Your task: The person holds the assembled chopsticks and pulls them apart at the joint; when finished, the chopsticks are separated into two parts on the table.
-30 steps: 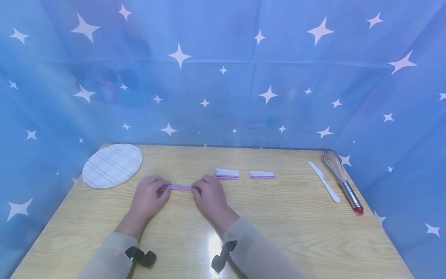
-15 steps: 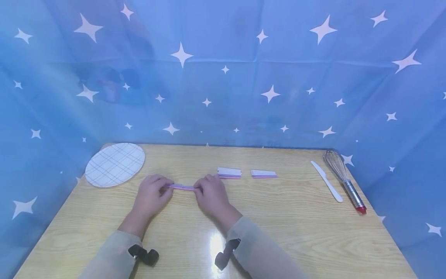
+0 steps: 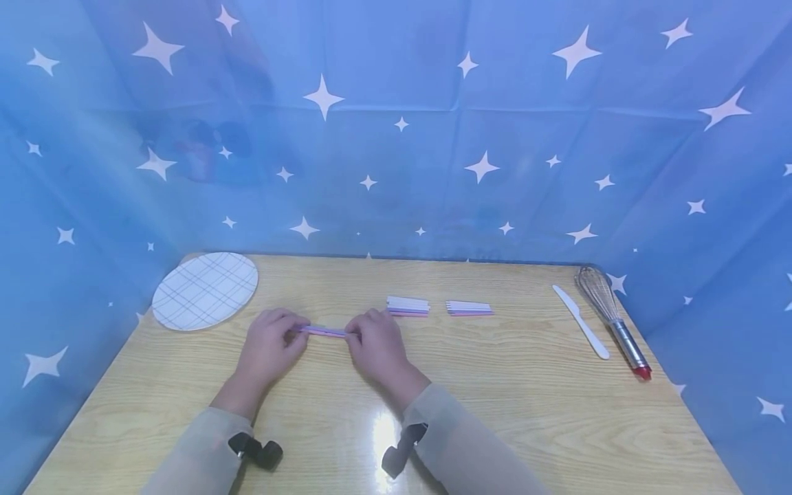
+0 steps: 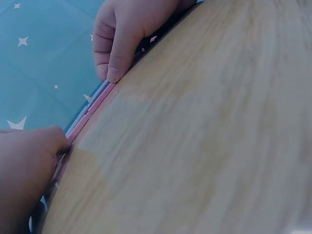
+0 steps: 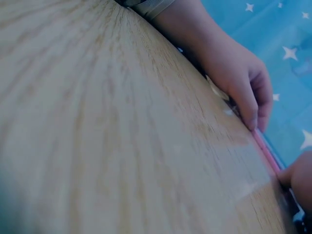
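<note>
In the head view, my left hand (image 3: 269, 347) pinches the left end of a few thin pink and purple sticks (image 3: 324, 331), which look like straws. My right hand (image 3: 379, 350) pinches their right end between thumb and fingers. The sticks lie side by side, level and close over the table. Both wrist views show the pink one (image 4: 97, 102) facing the camera, a bluish one behind it. Fingers and thumbs cover both ends. Right of my right hand lie two flat bundles of white, purple and pink sticks: one bundle (image 3: 408, 306) close to its knuckles, another bundle (image 3: 469, 309) farther right.
A round white plate (image 3: 204, 291) with a crossed-line pattern lies at the table's back left corner. On the right are a white knife (image 3: 580, 322) and a wire whisk (image 3: 611, 323) with a red handle end. A blue star-patterned curtain (image 3: 396, 179) encloses the wooden table (image 3: 526, 412).
The head view has shifted slightly, so everything appears a little farther right. Both hands keep their hold on the sticks in the same place on the table.
</note>
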The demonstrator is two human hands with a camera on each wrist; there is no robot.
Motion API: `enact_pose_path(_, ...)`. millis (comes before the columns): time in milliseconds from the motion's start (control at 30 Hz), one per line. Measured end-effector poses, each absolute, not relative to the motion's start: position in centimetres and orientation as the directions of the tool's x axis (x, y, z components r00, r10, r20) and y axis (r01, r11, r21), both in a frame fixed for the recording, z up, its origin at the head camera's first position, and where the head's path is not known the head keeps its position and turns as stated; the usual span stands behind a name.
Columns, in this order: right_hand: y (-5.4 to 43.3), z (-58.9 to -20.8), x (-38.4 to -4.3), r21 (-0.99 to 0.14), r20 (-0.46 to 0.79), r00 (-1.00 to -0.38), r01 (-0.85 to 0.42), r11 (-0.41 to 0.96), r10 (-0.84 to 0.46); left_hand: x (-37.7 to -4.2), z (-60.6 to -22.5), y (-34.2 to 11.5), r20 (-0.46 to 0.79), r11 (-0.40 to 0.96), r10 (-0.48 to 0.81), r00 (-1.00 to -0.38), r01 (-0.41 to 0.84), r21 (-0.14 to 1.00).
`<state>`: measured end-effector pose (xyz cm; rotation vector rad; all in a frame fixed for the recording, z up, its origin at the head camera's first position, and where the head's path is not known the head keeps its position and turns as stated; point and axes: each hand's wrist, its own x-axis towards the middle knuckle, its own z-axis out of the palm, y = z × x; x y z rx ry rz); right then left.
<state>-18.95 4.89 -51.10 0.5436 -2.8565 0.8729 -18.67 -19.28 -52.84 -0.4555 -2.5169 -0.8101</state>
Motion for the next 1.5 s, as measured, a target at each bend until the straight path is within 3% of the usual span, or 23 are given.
enact_pose_path(333, 4.9, -51.4, -19.1, -0.508, 0.239, -0.921, -0.388, 0.769, -0.306, -18.6, -52.7, -19.2, 0.487, 0.779, 0.155, -0.860, 0.410, 0.475)
enact_pose_path(867, 5.3, -52.1, -18.9, -0.672, 0.291, -0.924, -0.381, 0.636, -0.246, -18.1, -52.3, -19.1, 0.427, 0.771, 0.069, -0.902, 0.320, 0.551)
enact_pose_path(1500, 5.8, -51.5, -18.3, -0.540, 0.392, -0.871, -0.479, 0.691, -0.297, -17.9, -52.2, -18.8, 0.493, 0.769, 0.079, -0.866, 0.368, 0.523)
